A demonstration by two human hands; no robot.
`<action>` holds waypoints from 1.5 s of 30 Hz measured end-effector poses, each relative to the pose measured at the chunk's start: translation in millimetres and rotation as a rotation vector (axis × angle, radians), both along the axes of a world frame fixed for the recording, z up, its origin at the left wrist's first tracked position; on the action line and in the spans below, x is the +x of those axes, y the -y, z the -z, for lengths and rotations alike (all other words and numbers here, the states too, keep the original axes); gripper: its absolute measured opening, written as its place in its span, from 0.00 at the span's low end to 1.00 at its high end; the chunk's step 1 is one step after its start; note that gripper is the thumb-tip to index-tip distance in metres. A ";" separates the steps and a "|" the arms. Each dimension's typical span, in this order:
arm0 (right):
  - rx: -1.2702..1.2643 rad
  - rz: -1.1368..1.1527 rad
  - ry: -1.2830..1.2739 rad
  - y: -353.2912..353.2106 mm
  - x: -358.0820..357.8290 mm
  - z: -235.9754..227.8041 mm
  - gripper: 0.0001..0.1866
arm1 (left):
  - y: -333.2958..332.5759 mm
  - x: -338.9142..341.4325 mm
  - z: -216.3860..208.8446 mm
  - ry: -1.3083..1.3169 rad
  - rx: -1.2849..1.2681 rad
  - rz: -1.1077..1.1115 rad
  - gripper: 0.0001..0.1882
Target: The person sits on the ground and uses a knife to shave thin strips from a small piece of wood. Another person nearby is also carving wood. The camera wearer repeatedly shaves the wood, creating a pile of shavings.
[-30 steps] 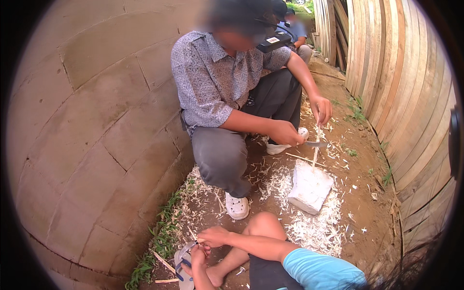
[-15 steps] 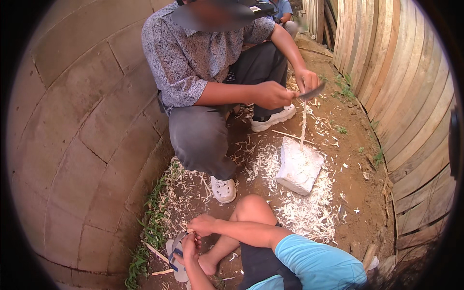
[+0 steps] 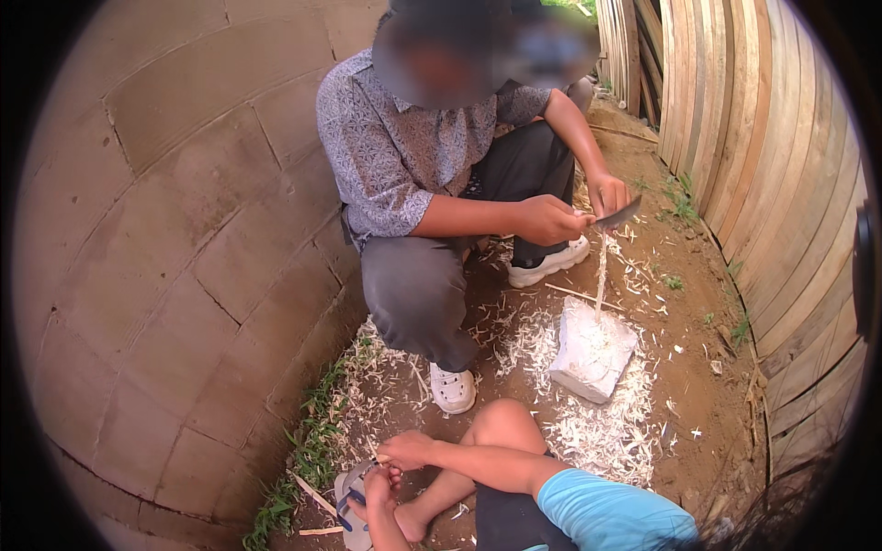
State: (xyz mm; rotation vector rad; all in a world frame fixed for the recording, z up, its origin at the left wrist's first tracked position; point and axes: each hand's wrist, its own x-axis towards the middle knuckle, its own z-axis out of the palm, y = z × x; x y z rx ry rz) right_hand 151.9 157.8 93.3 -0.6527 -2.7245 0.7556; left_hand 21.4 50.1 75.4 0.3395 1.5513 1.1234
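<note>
Low in the view, my right hand point(image 3: 409, 450) reaches left from a light blue sleeve, its fingers pinched together. Just below it is my left hand point(image 3: 380, 489), fingers curled closed. The two hands meet at the fingertips, where a thin pale sliver of wood point(image 3: 371, 447) sticks up; a small dark piece beside it is too small to name. Grey sandals point(image 3: 353, 519) with blue straps lie under my hands, next to my bare foot point(image 3: 412, 522). My bent knee point(image 3: 510, 424) rises beside my right forearm.
Opposite me a squatting person holds a curved knife point(image 3: 620, 214) against an upright pale stick point(image 3: 602, 275), which stands on a whitish block point(image 3: 593, 354). Wood shavings point(image 3: 602, 441) cover the ground around it. A block wall point(image 3: 184, 275) bounds the left, wooden boards point(image 3: 763, 184) the right.
The view has shifted, so everything sits further right and lower. My hands stay together at the sliver, with small finger movement. The other person's knife remains at the stick.
</note>
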 end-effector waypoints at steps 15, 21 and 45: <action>-0.040 0.130 -0.031 9.4 7.0 -8.6 0.13 | -0.8 -5.0 -18.8 0.225 0.167 -0.255 0.07; -0.088 0.141 0.082 -3.8 10.0 -5.3 0.14 | -5.6 -8.1 3.7 0.241 0.120 -0.252 0.08; -0.179 0.309 0.148 -6.0 5.2 -12.6 0.19 | -0.5 -21.7 -3.0 0.369 0.153 -0.259 0.08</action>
